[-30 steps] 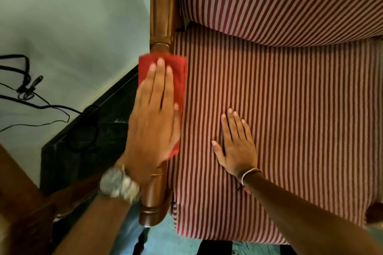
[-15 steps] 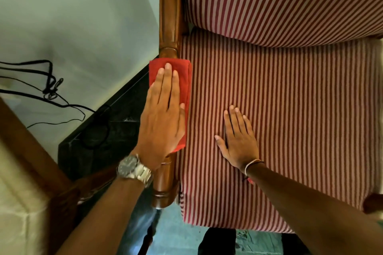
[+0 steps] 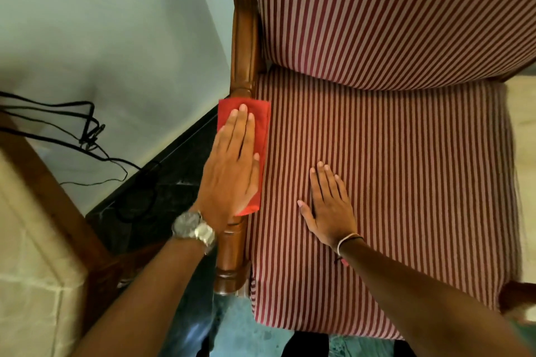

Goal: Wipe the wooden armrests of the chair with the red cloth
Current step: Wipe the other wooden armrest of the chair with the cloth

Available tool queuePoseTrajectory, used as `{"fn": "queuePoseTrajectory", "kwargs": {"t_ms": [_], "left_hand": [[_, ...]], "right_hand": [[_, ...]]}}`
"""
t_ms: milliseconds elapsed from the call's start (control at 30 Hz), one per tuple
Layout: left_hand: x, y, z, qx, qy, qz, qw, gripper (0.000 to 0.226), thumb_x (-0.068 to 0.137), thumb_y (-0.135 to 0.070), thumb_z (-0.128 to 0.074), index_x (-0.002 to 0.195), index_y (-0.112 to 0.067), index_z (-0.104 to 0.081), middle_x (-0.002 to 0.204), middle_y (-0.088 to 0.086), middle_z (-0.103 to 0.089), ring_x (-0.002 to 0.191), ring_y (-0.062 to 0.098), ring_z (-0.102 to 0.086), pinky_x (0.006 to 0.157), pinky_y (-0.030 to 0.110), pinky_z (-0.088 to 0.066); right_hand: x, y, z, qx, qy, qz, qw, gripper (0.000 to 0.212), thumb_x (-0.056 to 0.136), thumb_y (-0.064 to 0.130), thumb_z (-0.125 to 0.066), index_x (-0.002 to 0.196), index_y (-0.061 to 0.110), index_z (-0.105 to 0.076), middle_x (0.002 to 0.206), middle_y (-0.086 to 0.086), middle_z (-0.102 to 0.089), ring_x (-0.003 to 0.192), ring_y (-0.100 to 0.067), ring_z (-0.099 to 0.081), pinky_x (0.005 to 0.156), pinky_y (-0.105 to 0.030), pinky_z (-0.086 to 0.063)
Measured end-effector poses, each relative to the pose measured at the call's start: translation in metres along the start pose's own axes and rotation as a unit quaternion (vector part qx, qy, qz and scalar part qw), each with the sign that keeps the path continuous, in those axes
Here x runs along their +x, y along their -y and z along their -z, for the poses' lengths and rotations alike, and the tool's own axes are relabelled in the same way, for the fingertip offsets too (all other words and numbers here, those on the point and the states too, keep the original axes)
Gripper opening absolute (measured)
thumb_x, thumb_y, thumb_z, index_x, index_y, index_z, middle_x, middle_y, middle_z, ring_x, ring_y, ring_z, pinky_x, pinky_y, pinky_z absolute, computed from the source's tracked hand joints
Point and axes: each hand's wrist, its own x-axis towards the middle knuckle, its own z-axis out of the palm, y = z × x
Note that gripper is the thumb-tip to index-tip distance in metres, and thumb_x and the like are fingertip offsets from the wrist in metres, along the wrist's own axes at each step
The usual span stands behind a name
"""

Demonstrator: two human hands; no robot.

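The chair's left wooden armrest (image 3: 232,258) runs from its rounded front end near me up to the back post. A folded red cloth (image 3: 260,122) lies draped over the middle of the armrest. My left hand (image 3: 232,165), with a metal watch on the wrist, presses flat on the cloth, fingers together and pointing away from me. My right hand (image 3: 327,203) rests palm down on the red-and-cream striped seat cushion (image 3: 406,182), fingers spread. The front end of the right armrest (image 3: 517,297) shows only at the lower right edge.
The striped backrest (image 3: 391,9) fills the top right. A pale wall (image 3: 101,23) stands left of the chair, with black cables (image 3: 90,130) hanging on it. A dark stone floor (image 3: 162,194) lies below, and a brown wooden beam (image 3: 55,200) crosses the lower left.
The view has shifted, so the chair now sits lower and more to the right. My left hand stays pressed on the cloth on the armrest; my right hand stays flat on the seat.
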Motion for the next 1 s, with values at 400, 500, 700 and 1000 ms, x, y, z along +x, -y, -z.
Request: {"fn": "queuePoseTrajectory", "kwargs": {"t_ms": [400,500,700,1000], "left_hand": [[-0.025,-0.004,-0.009,0.007,-0.012,0.012,1.0,0.065,0.104,-0.027,-0.037,0.16,-0.004,-0.014,0.17,0.015,-0.012,0.159,0.029,-0.009,0.128,0.049,-0.018],[0.029,0.0,-0.001,0.013,-0.008,0.014,1.0,0.066,0.105,-0.026,-0.037,0.161,-0.004,-0.008,0.171,0.016,-0.007,0.159,0.029,-0.004,0.13,0.046,-0.011],[-0.005,-0.004,-0.011,-0.007,-0.029,0.039,0.999,0.064,0.107,-0.028,-0.033,0.161,-0.003,-0.009,0.171,0.017,-0.007,0.159,0.029,-0.005,0.13,0.048,-0.013],[0.044,0.005,0.002,0.019,-0.005,0.009,1.0,0.068,0.104,-0.027,-0.038,0.161,-0.004,-0.008,0.171,0.017,-0.005,0.159,0.03,-0.004,0.13,0.048,-0.011]], "right_hand": [[-0.001,0.0,-0.002,0.012,0.0,-0.001,1.0,0.078,0.102,0.06,-0.027,0.162,0.011,-0.016,0.172,-0.012,-0.015,0.161,-0.024,-0.012,0.13,-0.046,-0.02],[0.0,-0.001,-0.002,0.014,-0.004,0.001,1.0,0.078,0.102,0.06,-0.028,0.162,0.011,-0.017,0.172,-0.011,-0.015,0.161,-0.024,-0.012,0.131,-0.046,-0.019],[-0.001,-0.003,-0.007,0.003,-0.013,0.006,1.0,0.078,0.102,0.06,-0.027,0.163,0.012,-0.014,0.172,-0.01,-0.012,0.161,-0.022,-0.008,0.132,-0.043,-0.012],[0.0,0.002,-0.007,0.007,-0.026,0.006,1.0,0.077,0.103,0.059,-0.026,0.162,0.011,-0.014,0.172,-0.013,-0.012,0.161,-0.025,-0.009,0.131,-0.047,-0.019]]}}
